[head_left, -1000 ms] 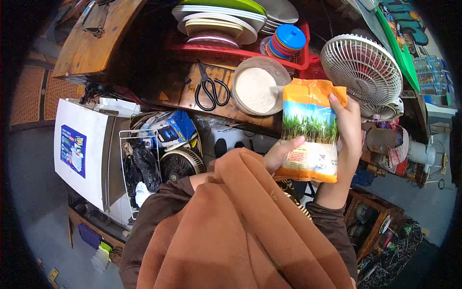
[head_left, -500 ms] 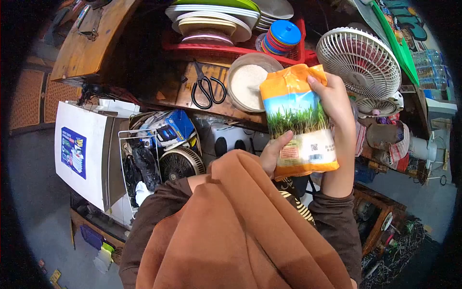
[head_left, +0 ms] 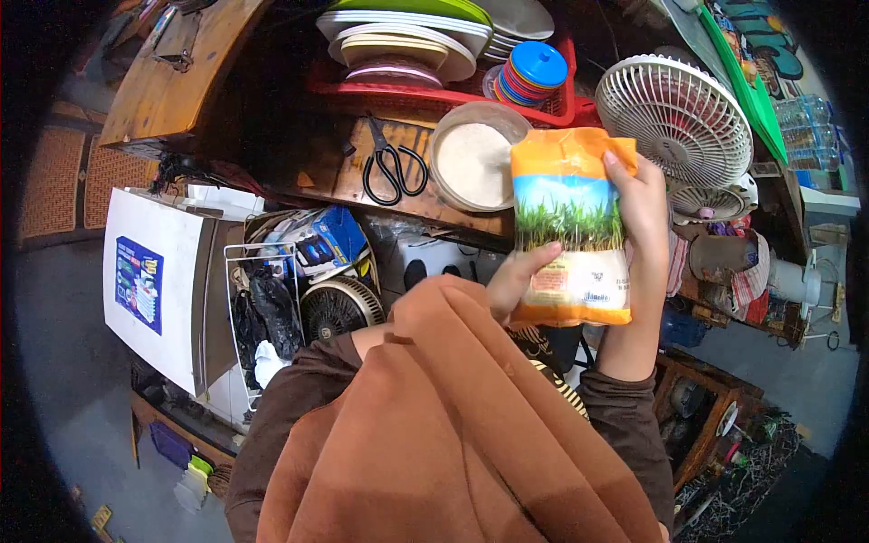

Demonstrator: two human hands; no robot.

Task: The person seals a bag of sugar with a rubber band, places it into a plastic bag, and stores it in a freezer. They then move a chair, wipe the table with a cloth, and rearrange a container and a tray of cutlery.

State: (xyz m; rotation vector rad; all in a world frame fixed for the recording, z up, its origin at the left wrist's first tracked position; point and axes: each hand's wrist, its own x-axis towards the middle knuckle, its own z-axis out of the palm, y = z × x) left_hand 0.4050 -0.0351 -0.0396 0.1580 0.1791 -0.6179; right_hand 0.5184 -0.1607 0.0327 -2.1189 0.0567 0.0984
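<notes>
An orange, blue and white plastic packet (head_left: 570, 235) printed with green grass stands almost upright before me. My right hand (head_left: 638, 204) is closed around its right side, thumb on the front near the top. Low on the left, my left hand (head_left: 518, 282) grips the packet with the thumb across its front; the other fingers are behind it. Just left of the packet, a clear round tub (head_left: 444, 185) holds white powder or fine grains (head_left: 475, 163). Black-handled scissors (head_left: 395, 172) lie on the wooden table left of the tub.
A red rack (head_left: 389, 93) behind the tub holds stacked plates (head_left: 403, 41) and colourful lids with a blue one (head_left: 539, 63) on top. A white fan (head_left: 674, 118) is at the right. A white box (head_left: 145, 281) and a small fan (head_left: 339, 308) sit lower left.
The packet has moved slightly right, away from the tub, and turned more upright in both hands. More of the white contents of the tub now shows.
</notes>
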